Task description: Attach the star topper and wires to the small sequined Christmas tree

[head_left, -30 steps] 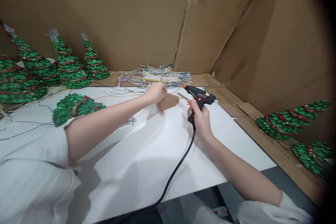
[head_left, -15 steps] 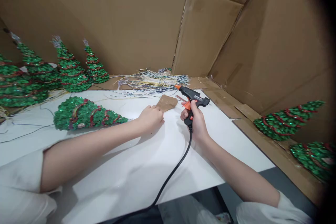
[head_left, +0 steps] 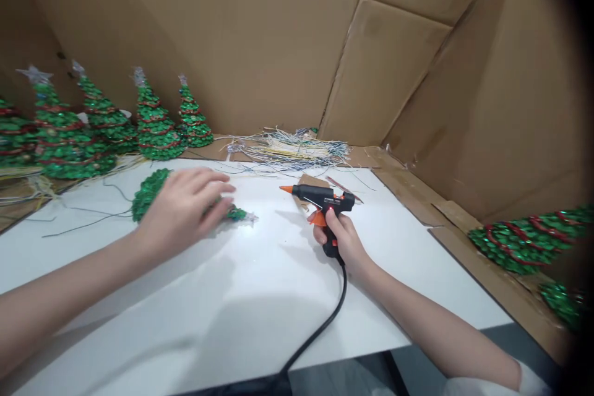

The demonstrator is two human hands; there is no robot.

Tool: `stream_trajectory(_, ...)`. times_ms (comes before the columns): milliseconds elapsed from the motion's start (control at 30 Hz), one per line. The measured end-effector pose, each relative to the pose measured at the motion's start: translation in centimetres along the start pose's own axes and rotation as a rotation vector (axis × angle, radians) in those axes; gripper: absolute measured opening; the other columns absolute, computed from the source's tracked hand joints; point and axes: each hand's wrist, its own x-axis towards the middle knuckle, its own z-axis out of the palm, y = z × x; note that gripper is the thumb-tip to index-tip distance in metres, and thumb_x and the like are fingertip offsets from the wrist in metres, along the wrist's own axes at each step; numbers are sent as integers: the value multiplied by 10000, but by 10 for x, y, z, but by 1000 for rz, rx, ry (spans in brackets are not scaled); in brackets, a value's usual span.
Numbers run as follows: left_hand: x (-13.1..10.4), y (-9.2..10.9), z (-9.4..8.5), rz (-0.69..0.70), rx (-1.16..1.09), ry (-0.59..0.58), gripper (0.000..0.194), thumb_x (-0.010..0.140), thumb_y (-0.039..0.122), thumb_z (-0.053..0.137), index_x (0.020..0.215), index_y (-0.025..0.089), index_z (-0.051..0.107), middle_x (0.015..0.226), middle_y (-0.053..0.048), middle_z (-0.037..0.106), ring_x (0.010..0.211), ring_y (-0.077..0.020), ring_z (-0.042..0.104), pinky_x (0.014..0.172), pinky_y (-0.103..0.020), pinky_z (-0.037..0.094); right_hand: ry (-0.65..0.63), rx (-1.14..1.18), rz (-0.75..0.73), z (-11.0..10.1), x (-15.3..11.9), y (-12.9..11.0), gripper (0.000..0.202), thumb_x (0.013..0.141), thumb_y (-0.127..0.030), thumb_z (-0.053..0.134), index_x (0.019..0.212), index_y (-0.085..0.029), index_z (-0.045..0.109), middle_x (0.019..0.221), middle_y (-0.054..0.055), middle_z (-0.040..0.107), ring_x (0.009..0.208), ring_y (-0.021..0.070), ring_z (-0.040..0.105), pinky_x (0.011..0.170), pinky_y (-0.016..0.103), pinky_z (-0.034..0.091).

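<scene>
My right hand (head_left: 346,236) is wrapped round the handle of a black and orange hot glue gun (head_left: 320,198), its orange nozzle pointing left. A black cord (head_left: 320,331) runs down from the handle. My left hand (head_left: 188,207) is over a small green Christmas tree (head_left: 151,192) lying on its side, with fingers stretched out and parted; it hides the tree's middle. Whether the fingers touch the tree I cannot tell. A clear star (head_left: 251,217) tips the tree, pointing right. Behind the glue gun lies a piece of brown cardboard (head_left: 310,183).
Several decorated trees (head_left: 160,130) stand along the back left. A bundle of thin wires (head_left: 297,150) lies at the back of the white table (head_left: 250,297). A thin reddish stick (head_left: 341,187) rests behind the glue gun. More trees (head_left: 524,238) lie at right. Cardboard walls (head_left: 260,43) enclose the table.
My left hand has let go of the brown cardboard and moved left over the lying tree, its fingers opening. The glue gun has swung so its nozzle points more to the left.
</scene>
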Motion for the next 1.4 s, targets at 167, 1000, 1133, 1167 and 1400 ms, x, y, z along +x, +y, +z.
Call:
stream_trajectory(167, -28, -54, -20, -442, 69, 194, 197, 865, 339, 403, 930, 252, 567, 973, -29, 630, 986, -212, 540, 901, -341, 370, -72, -162, -32, 25, -3, 0, 483, 805, -594, 448, 821, -139, 607, 485, -36, 440, 442, 87, 356, 444, 237, 283)
stream_trajectory(1000, -60, -66, 10, -780, -252, 150, 341, 874, 391, 348, 1017, 208, 597, 773, -14, 608, 700, -157, 515, 659, -263, 386, -154, -1324, -937, 60, 7, 14, 114, 777, -228, 461, 718, -161, 531, 542, 19, 480, 535, 158, 367, 526, 296, 258)
stream_trajectory(1133, -61, -64, 11, -794, -260, 180, 337, 869, 397, 357, 1005, 211, 602, 695, 0, 571, 646, -151, 484, 638, -261, 380, -166, -1370, -976, 62, 8, 13, 181, 815, -230, 405, 711, -158, 535, 541, 24, 469, 542, 162, 350, 533, 300, 249)
stream_trajectory(1167, -61, -64, 11, -794, -260, 183, 335, 867, 396, 360, 1003, 210, 604, 688, 0, 567, 643, -151, 482, 634, -261, 379, -169, -1382, -981, 62, 8, 13, 195, 822, -241, 405, 703, -157, 536, 540, 24, 467, 543, 162, 346, 533, 299, 248)
stream_trajectory(1400, -61, -63, 11, -791, -263, 195, 322, 870, 377, 365, 993, 203, 606, 682, 1, 554, 659, -151, 474, 634, -262, 370, -180, -1420, -992, 64, 9, 15, 174, 801, -237, 451, 659, -162, 521, 524, 21, 453, 544, 158, 334, 531, 292, 242)
